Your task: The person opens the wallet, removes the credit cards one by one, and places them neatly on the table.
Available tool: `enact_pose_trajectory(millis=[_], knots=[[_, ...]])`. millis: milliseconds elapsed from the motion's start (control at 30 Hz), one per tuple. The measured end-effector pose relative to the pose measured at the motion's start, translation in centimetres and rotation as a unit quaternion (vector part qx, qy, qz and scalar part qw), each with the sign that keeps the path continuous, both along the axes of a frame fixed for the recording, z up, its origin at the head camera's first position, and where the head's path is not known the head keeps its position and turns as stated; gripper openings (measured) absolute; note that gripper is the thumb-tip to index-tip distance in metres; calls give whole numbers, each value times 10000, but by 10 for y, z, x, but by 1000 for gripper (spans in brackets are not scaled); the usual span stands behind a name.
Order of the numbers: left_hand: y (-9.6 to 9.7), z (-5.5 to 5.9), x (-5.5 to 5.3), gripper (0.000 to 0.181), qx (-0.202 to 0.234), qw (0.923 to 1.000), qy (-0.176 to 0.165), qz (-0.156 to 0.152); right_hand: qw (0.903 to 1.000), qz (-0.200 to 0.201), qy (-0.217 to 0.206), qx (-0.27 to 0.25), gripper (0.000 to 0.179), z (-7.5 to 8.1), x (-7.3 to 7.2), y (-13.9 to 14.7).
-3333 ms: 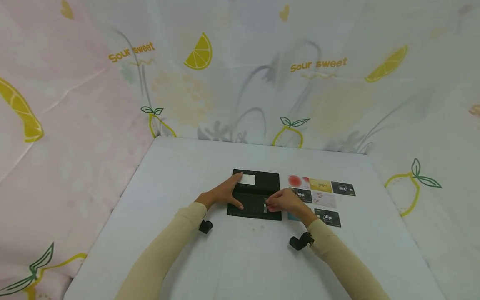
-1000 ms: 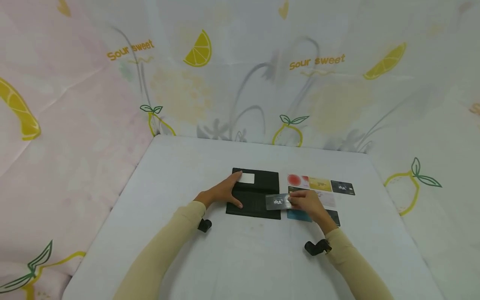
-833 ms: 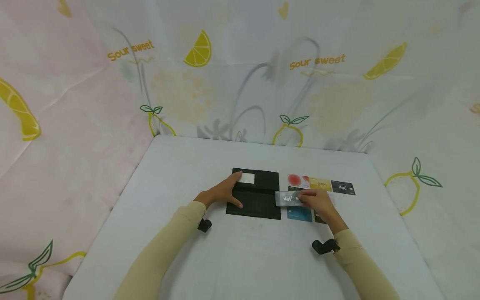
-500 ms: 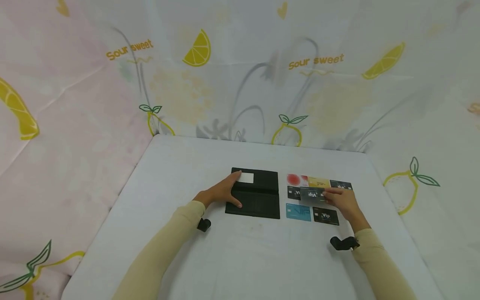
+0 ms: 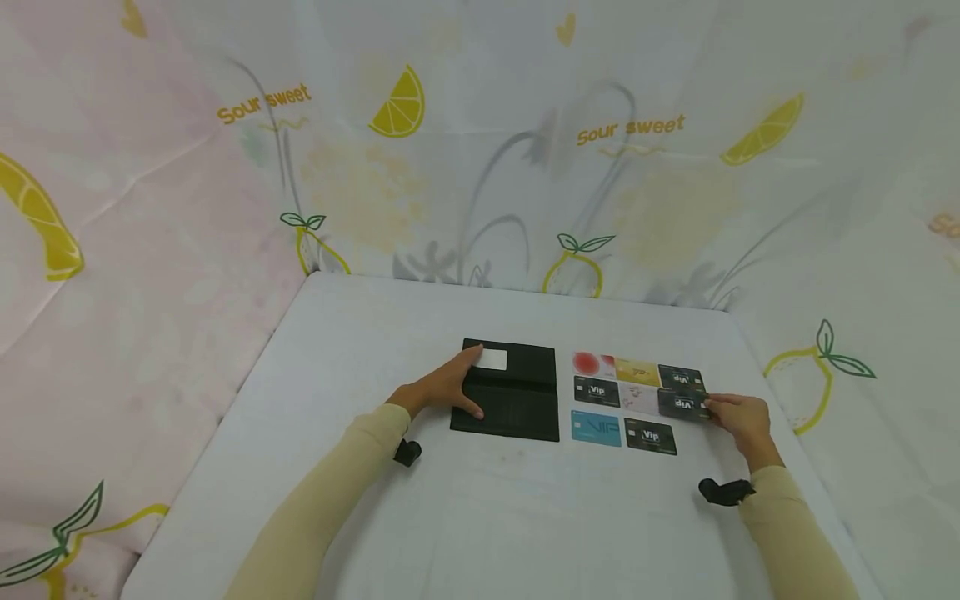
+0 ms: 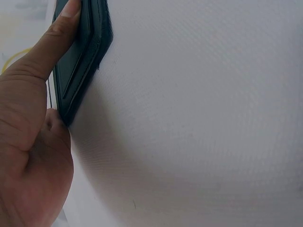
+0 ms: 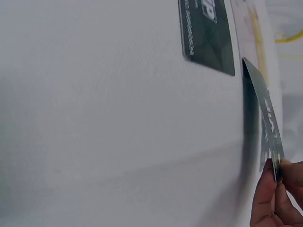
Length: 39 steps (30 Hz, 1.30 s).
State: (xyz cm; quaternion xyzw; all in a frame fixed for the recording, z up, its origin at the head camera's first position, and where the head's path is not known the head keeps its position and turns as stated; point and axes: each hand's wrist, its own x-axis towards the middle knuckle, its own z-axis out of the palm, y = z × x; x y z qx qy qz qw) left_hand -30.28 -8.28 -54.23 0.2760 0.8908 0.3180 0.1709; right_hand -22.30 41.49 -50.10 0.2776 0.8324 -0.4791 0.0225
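Observation:
An open black wallet (image 5: 517,410) lies on the white table, a white patch showing on its upper half. Spread across the wallet's left edge is my left hand (image 5: 442,385), its thumb resting on the lower half. In the left wrist view the thumb (image 6: 52,42) lies straight along the card slots; the other fingers are mostly hidden. My right hand (image 5: 742,421) pinches a black Vip card (image 5: 681,404) by its right end, at the right of the middle row of cards. That card (image 7: 266,111) is tilted, its near edge off the table in the right wrist view.
Left of the held card lie a floral card (image 5: 639,399) and another black Vip card (image 5: 597,391). Behind are red-and-white (image 5: 588,364), gold (image 5: 637,372) and black (image 5: 681,377) cards. Nearer sit a blue card (image 5: 596,427) and a black one (image 5: 650,435). Patterned cloth (image 5: 465,167) encloses the table.
My right hand has drawn the Vip card out of the wallet's lower half and carried it right, over the cards, to the end of the middle row. The left hand stays on the wallet.

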Motion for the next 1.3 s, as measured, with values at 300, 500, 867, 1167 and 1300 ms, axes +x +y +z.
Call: enact_pose_trajectory(millis=[300,500,867,1167,1300], knots=[[0,1,0,135,-23,10000,46,-20,9990,-403,-30,211,40,-5,0,16],[1,2,1,135,-34,10000,29,-31,9980,-435,-107,449,41,-9,3,17],[2,4,2,134,-25,10000,7,-71,9724,406,-224,2288,53,-4,8,4],[3,4,-1,134,89,9999,18,-100,9542,907,-219,2842,51,12,-3,-5],[3,7,-3,133,-121,9997,86,-212,9314,897,402,3506,55,26,-17,-14]])
